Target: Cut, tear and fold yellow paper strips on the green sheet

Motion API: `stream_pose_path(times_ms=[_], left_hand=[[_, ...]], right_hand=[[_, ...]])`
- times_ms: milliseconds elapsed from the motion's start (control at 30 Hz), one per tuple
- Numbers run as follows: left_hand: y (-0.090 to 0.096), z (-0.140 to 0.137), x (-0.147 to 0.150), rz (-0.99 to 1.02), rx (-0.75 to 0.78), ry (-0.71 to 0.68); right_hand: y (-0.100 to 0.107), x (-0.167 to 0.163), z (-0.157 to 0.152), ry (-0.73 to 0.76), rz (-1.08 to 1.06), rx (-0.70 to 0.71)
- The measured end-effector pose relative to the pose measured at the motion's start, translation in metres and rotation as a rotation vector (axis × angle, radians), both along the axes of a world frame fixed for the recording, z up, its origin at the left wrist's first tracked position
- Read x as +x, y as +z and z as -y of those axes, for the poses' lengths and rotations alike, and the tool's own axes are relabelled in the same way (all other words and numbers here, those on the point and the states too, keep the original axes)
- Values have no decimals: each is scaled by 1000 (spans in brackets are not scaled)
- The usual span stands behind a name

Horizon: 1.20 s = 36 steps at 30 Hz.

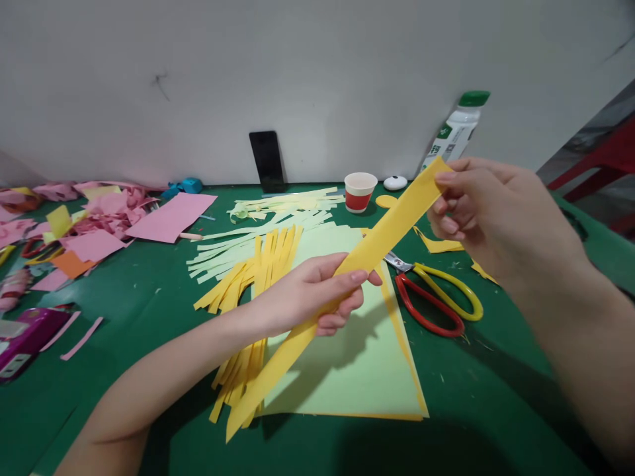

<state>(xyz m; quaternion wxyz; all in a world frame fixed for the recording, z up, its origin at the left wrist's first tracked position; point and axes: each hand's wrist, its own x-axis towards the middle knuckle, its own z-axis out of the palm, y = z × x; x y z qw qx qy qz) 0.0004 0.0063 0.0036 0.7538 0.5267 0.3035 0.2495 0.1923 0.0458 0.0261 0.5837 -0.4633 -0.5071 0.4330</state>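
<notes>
A long yellow paper strip (391, 228) slants across the middle of the view, held off the table. My left hand (330, 294) pinches it near its middle, thumb on top. At the upper right end, my right hand (476, 198) grips the strip between thumb and fingers. Below lie light green paper sheets (367, 370) with yellow paper showing along their edges. Fringed yellow paper strips (272, 258) are heaped at the sheets' left side. Scissors (431, 297) with one red and one yellow handle rest right of the sheets.
Pale green fringes (218, 254), a paper cup (360, 192), a phone (268, 162) and a white bottle (454, 135) stand or lie toward the wall. Pink paper scraps (114, 215) pile up at left, with a purple device (34, 340) nearer. Yellow scraps (441, 244) lie by the scissors.
</notes>
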Motion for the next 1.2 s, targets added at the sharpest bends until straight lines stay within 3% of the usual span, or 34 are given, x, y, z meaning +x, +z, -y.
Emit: stream_pose_path(times_ms=[167, 533, 933, 1200], left_hand=[[-1, -1, 1, 22, -97, -5], [-3, 0, 0, 9, -72, -64], [-1, -1, -3, -19, -30, -32], [-2, -1, -3, -25, -38, 0]], right_hand=[[2, 2, -3, -32, -20, -20], [-1, 2, -5, -46, -35, -13], [3, -1, 0, -42, -101, 71], [5, 3, 3, -11, 16, 79]])
